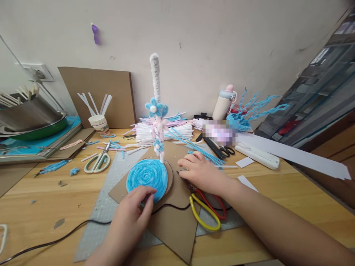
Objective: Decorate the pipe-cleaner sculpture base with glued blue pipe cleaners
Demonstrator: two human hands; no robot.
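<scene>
A round base (146, 176) coiled with blue pipe cleaner lies on cardboard (177, 236). At its back right edge stands a white fuzzy stem (156, 79), with blue flowers (153, 108) and a pink flower (160, 126) along it. My left hand (133, 210) is at the base's near edge, thumb and fingers closed; what lies between them is hidden. Right of the base, my right hand (201, 171) is closed with its fingers curled down, a small grey tip showing beside them. Below it are large scissors (205, 214) with one yellow and one red handle, their blades partly covered.
White-handled scissors (97, 162) and blue scraps (54, 167) lie left. Behind are a pipe cleaner bundle (166, 133), a paper cup stack (99, 125) and a bottle (222, 105). A black cord (69, 231) crosses in front. Black scissors (226, 150) lie at right.
</scene>
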